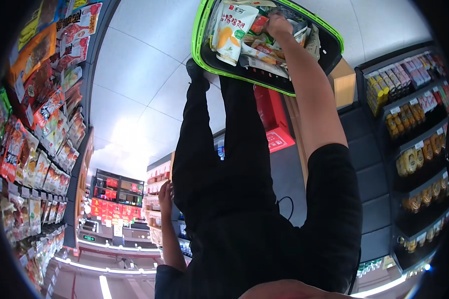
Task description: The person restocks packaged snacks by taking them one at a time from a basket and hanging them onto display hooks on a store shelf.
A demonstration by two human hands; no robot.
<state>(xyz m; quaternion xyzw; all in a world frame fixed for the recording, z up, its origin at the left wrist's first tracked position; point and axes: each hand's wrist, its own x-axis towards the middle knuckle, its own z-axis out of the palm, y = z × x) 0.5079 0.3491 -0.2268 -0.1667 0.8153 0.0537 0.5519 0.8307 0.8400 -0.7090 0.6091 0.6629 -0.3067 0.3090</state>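
My right hand (278,26) reaches down into a black shopping basket with a bright green rim (198,37). Its fingers are closed among the packets, and what they grip is hidden. Several snack packets fill the basket. A white pouch (234,32) with orange pictures and Chinese lettering stands at its left end, beside my hand but apart from it. Around my fingers lie colourful packets (264,50), partly overlapping. My left hand (165,193) hangs by my left thigh, fingers loosely apart, holding nothing.
Shelves of hanging snack bags (40,129) run along the left. Dark shelves with jars and bottles (419,154) stand on the right. A red box (272,119) and a wooden block (342,82) are near the basket. Pale tiles (134,65) cover the floor.
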